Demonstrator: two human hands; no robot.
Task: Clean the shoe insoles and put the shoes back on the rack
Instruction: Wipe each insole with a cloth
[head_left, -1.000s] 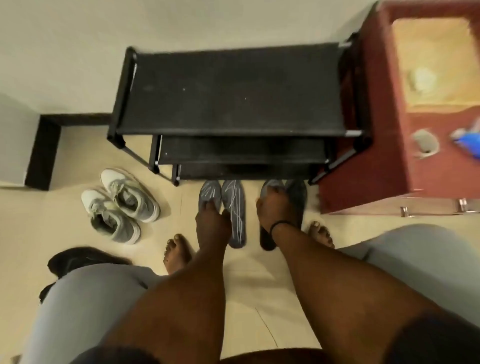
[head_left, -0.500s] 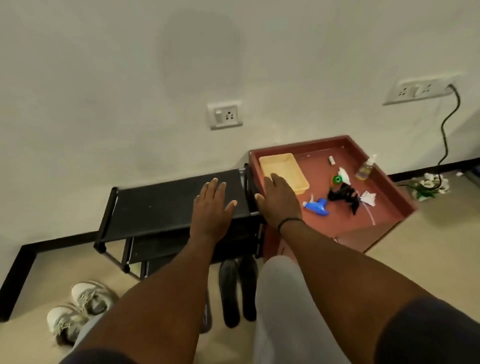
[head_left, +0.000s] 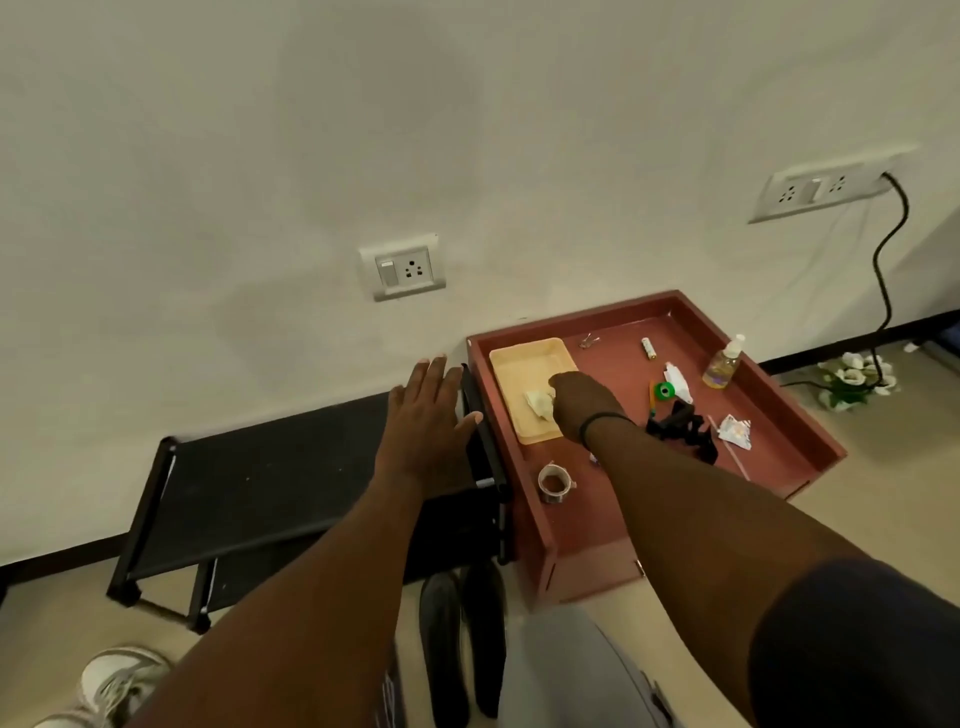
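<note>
While the left hand (head_left: 426, 415) hangs flat with straight fingers over the right end of the black rack (head_left: 270, 483), holding nothing, the right hand (head_left: 582, 402) reaches into the yellow tray (head_left: 519, 364) and pinches a pale cloth (head_left: 540, 402). The tray sits at the left edge of the red cabinet (head_left: 623, 519) top. Two dark insoles (head_left: 462, 639) lie on the floor below the rack's right end. White shoes (head_left: 114, 686) sit at the floor's bottom left.

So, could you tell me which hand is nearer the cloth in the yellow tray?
Right. The right hand touches the cloth in the tray; the left hand hovers over the rack.
</note>
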